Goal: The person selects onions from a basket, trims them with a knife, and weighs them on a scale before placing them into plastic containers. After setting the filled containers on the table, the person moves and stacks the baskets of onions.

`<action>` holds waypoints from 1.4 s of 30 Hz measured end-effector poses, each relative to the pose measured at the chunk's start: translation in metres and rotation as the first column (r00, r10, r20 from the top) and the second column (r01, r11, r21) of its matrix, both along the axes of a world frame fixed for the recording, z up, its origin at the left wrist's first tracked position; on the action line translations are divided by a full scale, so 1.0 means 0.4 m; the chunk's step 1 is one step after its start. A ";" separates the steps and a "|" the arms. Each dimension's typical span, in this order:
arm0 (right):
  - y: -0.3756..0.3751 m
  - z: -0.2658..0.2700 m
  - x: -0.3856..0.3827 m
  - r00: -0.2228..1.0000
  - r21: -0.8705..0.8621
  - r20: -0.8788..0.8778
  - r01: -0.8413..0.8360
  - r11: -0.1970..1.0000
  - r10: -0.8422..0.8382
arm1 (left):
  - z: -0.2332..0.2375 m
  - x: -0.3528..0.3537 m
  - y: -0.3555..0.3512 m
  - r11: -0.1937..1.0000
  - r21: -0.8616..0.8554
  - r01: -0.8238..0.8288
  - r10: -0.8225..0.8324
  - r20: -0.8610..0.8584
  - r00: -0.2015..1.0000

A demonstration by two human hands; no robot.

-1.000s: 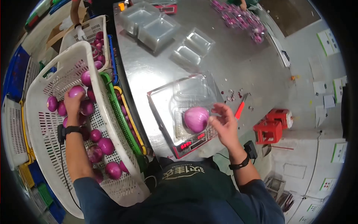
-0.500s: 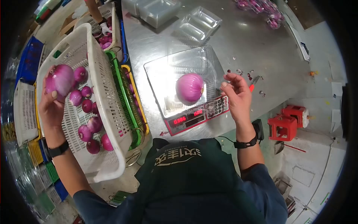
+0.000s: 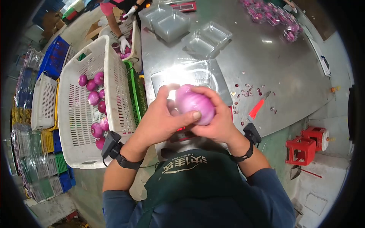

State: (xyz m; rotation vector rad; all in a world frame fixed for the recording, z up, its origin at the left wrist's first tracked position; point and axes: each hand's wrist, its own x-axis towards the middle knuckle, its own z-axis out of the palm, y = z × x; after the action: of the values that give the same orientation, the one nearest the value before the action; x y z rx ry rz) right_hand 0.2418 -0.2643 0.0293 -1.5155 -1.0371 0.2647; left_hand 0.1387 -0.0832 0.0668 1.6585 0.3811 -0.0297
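Over the scale, a large purple onion is cupped between both hands, somewhat blurred. My right hand wraps its right and lower side. My left hand lies against its left side, thumb pressed on the front; some of its fingers are hidden. Behind the onion, another purple surface shows, but I cannot tell whether it is a second onion. Beneath the hands is the scale's metal plate, bright with glare; its red display is mostly covered.
At left stands a white basket with several onions, beside a green crate. Clear trays, a red-handled knife, peel scraps and packed onions lie on the table. A co-worker's gloved hand reaches into another basket.
My left hand has moved right from above the basket to the scale, and my right hand has moved left to meet it. The onion that lay on the scale is no longer seen lying there.
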 end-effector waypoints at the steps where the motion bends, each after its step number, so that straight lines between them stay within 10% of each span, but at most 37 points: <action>1: -0.035 -0.014 0.011 0.970 0.013 -0.242 0.039 0.999 -0.035 | -0.016 0.014 0.004 0.995 0.095 -0.042 0.034 0.085 0.996; 4: -0.126 -0.069 0.057 0.730 0.070 -0.674 0.223 0.972 -0.119 | -0.034 0.048 0.029 0.978 0.048 -0.205 0.200 0.097 0.975; 7: -0.192 -0.101 0.084 0.500 0.149 -0.865 0.327 0.933 -0.037 | -0.106 0.077 0.027 0.841 0.497 -0.214 0.143 0.178 0.974; 8: -0.204 -0.107 0.085 0.500 0.152 -0.865 0.334 0.930 -0.039 | -0.118 0.084 0.020 0.646 0.740 -0.188 0.050 0.204 0.978; 13: -0.223 -0.130 0.090 0.496 0.176 -0.868 0.283 0.943 0.013 | -0.167 0.133 -0.039 0.407 0.911 -0.074 -0.229 0.180 0.957; 24: -0.159 -0.124 0.093 0.575 0.155 -0.818 0.257 0.954 -0.022 | -0.201 0.126 -0.015 0.473 0.881 -0.009 -0.203 0.119 0.972; 36: -0.093 -0.136 0.067 0.859 0.027 -0.461 0.264 0.964 -0.222 | -0.195 0.028 -0.030 0.415 0.874 -0.252 0.007 0.274 0.962; 38: -0.074 -0.104 0.055 0.951 -0.207 -0.028 0.296 0.932 -0.308 | -0.202 0.024 -0.028 0.386 0.907 -0.169 0.011 0.179 0.984; 42: -0.018 -0.112 0.036 0.918 -0.224 0.293 0.338 0.914 -0.268 | -0.245 0.034 -0.024 0.487 0.831 -0.269 0.061 0.275 0.959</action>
State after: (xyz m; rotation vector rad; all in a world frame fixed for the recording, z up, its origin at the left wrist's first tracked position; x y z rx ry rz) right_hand 0.2562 -0.2715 -0.0153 -1.9768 -0.9715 -0.0156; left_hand 0.1525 -0.0929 -0.0310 2.6010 0.4220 0.5889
